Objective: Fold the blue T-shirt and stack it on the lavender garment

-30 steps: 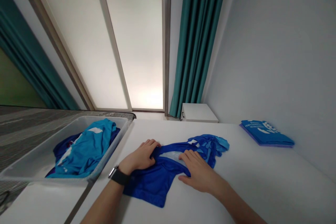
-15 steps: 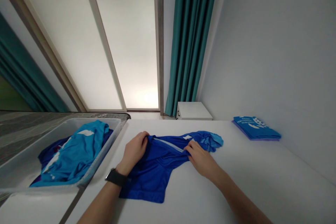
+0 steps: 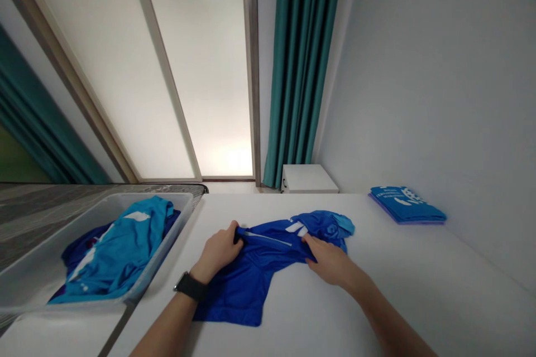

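the left hand is closed, gripping the end of a fold in a royal-blue jersey, while the right hand lies half open, its fingers pressing on the cloth's upper edge. the jersey sits under and between them on a white table. since a moment ago, the white piping has flattened into a straighter line between the hands. to the left, a clear plastic tub holds crumpled turquoise garments; a folded blue stack lies at the table's far right.
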The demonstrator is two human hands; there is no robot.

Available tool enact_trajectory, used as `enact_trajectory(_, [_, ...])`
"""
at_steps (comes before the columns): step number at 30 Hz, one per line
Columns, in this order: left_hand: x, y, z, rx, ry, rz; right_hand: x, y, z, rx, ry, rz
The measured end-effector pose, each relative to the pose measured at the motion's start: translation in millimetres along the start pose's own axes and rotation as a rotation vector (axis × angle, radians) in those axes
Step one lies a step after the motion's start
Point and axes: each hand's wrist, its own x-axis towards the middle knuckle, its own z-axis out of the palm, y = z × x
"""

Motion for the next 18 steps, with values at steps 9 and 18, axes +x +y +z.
enact_trajectory(9, [18, 10, 0.0, -0.752, -0.256, -0.133, 21, 5, 10, -0.036, -0.012, 0.031])
enact_trajectory(18, [49, 40, 13.0, -0.893, -0.219, -0.011, 78, 14, 4, -0.097, 0.057, -0.059])
